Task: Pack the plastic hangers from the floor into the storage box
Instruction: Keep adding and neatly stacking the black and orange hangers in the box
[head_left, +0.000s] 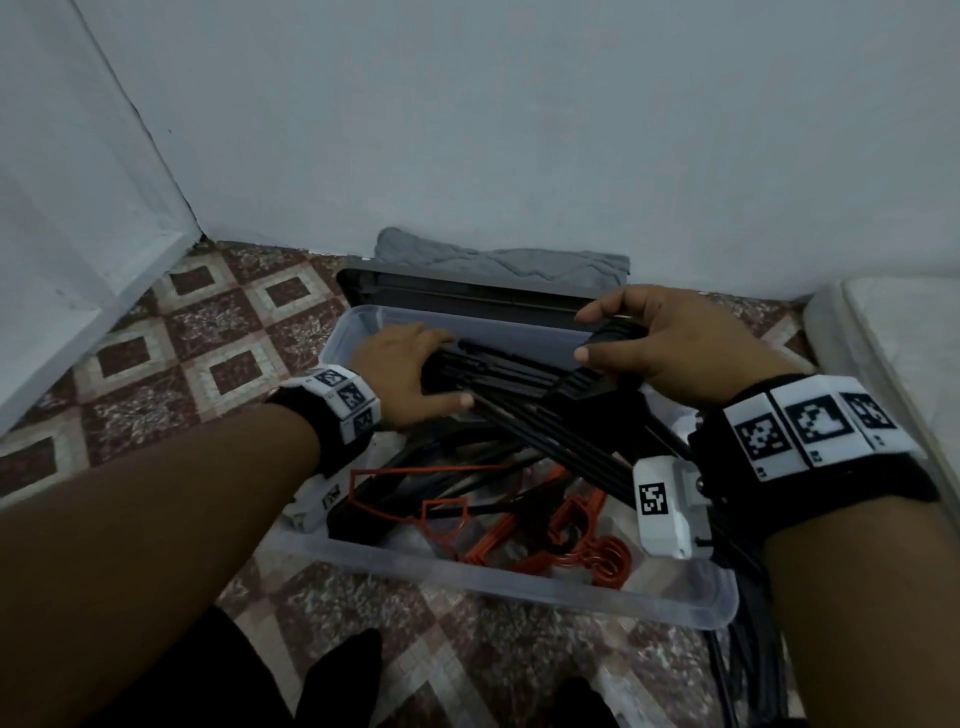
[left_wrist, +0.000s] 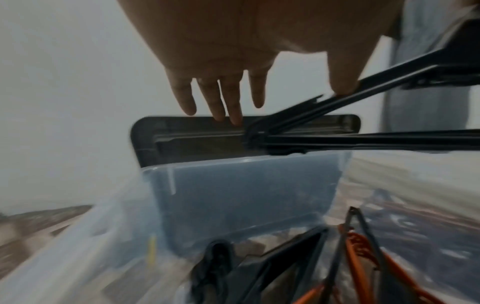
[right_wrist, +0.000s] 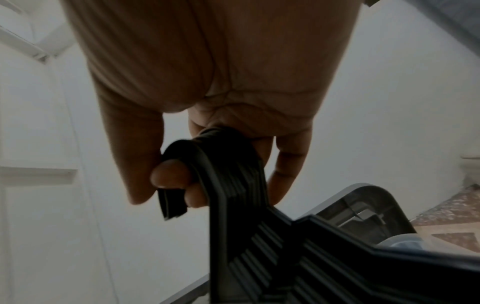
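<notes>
You are lowering a stack of black hangers (head_left: 524, 379) into the box (head_left: 498, 584), and the stack hangs just above its open top, tilted, with one end near the box's far wall and the other running out past its near right corner. Your right hand (head_left: 670, 348) curls round the bunched hooks (right_wrist: 221, 156), thumb and fingers closed on them. Your left hand (head_left: 410, 374) lies over the stack's left end; the wrist view shows its fingers (left_wrist: 228, 98) straight and spread, the thumb touching an upper bar, so it steadies rather than grips.

To do this well, swing the stack until it lies along the box's long side before you let it down (as it stands, I judge the ends would catch the rim). Keep the hooks pinched together so the stack doesn't fan out, press the left end flat with your palm, and release the hooks last.

Inside the box, beneath the stack, lie several orange hangers (head_left: 561, 530) toward its near right and more black hangers (head_left: 415, 483) to their left, loosely crossed; expect the new stack to sit crooked on them unless you nudge them flat. Behind the box, a dark lid (head_left: 467, 288) leans toward the wall, with a grey cloth (head_left: 498, 260) behind it. A few dark hangers (head_left: 748, 654) lie on the floor just off the box's near right corner.
</notes>
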